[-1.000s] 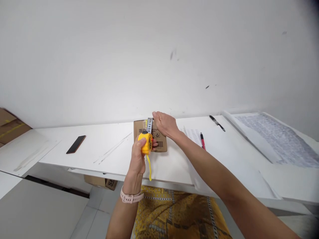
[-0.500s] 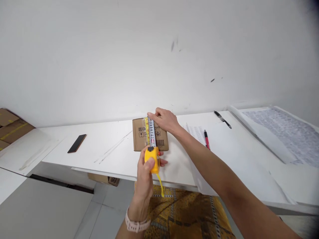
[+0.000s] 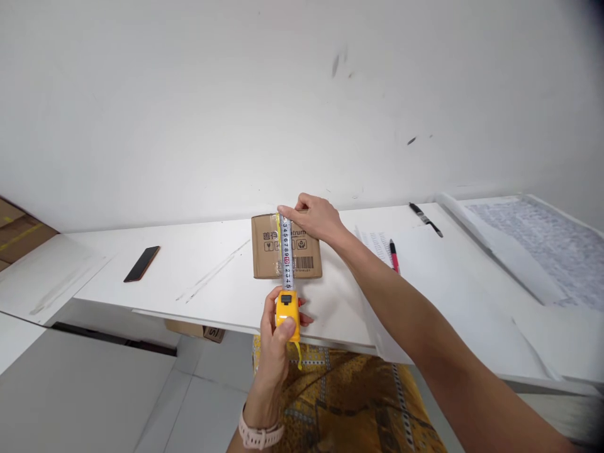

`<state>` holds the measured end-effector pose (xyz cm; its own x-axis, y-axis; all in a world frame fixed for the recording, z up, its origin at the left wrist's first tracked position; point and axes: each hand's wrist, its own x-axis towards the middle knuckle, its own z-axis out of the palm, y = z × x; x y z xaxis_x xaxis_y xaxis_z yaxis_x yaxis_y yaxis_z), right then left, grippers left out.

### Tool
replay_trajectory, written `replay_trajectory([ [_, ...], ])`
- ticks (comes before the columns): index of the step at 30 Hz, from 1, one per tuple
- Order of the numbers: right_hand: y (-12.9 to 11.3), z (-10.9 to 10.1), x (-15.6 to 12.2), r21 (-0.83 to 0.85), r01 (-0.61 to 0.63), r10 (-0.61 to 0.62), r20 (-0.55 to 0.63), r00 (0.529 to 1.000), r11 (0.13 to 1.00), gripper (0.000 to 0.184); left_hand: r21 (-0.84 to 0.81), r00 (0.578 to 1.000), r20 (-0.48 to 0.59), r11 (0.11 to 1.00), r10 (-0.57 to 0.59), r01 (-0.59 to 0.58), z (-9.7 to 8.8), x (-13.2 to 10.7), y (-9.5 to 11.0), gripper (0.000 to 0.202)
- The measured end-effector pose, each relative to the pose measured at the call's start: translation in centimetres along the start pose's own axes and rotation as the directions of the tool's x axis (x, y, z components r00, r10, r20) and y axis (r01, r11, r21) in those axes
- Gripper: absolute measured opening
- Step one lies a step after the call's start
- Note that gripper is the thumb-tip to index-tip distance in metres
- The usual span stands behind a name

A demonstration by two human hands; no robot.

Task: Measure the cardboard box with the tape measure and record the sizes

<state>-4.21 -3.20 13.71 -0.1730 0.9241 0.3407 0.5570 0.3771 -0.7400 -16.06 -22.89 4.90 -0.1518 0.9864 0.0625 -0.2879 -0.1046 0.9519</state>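
A small brown cardboard box [image 3: 264, 258] with printed marks and a barcode lies on the white desk [image 3: 207, 264] near the wall. My left hand [image 3: 274, 333] is closed around a yellow tape measure [image 3: 287, 311], thumb on its top, just in front of the box. Its pulled-out blade [image 3: 287, 251] runs across the top of the box to the far edge. There my right hand [image 3: 316, 219] pinches the blade's end against the box, with thumb on top and the other fingers partly hidden behind. A yellow strap hangs from the tape measure.
A dark phone [image 3: 142, 264] lies to the left. On the right are a black pen [image 3: 425, 219], a red and black pen [image 3: 394, 256] and printed papers [image 3: 542, 251]. Cardboard boxes [image 3: 21, 233] stand at far left, another box [image 3: 193, 329] under the desk.
My left hand has drawn the tape measure back towards me, so more of the blade shows and its case is clear of the box. My right hand stays at the far edge.
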Motion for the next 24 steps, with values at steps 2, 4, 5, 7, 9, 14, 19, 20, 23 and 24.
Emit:
replay_trajectory([
  [2,0.0,0.0,-0.1,-0.012,0.01,-0.01,-0.001,1.0,1.0,0.05,-0.026,1.0,0.019,1.0,-0.001,0.002,-0.4,0.2,-0.1,0.061],
  [4,0.0,0.1,-0.1,-0.017,0.025,-0.025,0.002,1.0,1.0,0.049,-0.067,0.999,0.045,0.998,-0.011,0.014,-0.7,0.3,-0.4,0.064],
  [5,0.0,0.1,-0.2,-0.016,0.032,-0.032,0.003,0.999,0.999,0.048,-0.083,0.998,0.055,0.996,-0.016,0.021,-0.8,0.4,-0.5,0.066],
  [7,0.0,0.1,-0.3,-0.017,0.043,-0.043,0.001,0.999,0.999,0.048,-0.096,0.998,0.06,0.995,-0.022,0.028,-0.8,0.5,-0.8,0.067],
  [9,0.0,0.2,-0.3,-0.022,0.043,-0.043,0.0,0.999,0.999,0.048,-0.098,0.998,0.056,0.995,-0.017,0.023,-0.8,0.6,-1.0,0.067],
  [14,-0.1,0.2,-0.4,-0.01,0.028,-0.028,-0.025,0.999,1.0,0.05,-0.242,0.995,0.074,0.967,-0.066,0.082,-1.2,0.3,-0.6,0.059],
  [19,-0.8,1.1,-3.2,-0.081,0.084,-0.099,-0.204,0.974,0.993,0.048,-0.366,0.996,0.011,0.927,-0.091,0.088,-3.1,-2.7,2.2,0.059],
  [20,-0.9,1.6,-4.2,-0.122,0.127,-0.152,-0.231,0.961,0.984,0.045,-0.348,0.997,-0.04,0.937,-0.06,0.042,-3.6,-3.5,2.8,0.063],
  [23,-0.9,3.8,-7.4,-0.215,0.269,-0.315,-0.22,0.923,0.939,0.034,-0.242,0.992,-0.119,0.97,-0.028,-0.002,-5.4,-5.5,3.6,0.076],
  [24,-0.8,4.4,-8.3,-0.22,0.332,-0.373,-0.182,0.91,0.917,0.031,-0.212,0.992,-0.117,0.977,-0.045,0.02,-5.9,-6.0,3.6,0.08],
])
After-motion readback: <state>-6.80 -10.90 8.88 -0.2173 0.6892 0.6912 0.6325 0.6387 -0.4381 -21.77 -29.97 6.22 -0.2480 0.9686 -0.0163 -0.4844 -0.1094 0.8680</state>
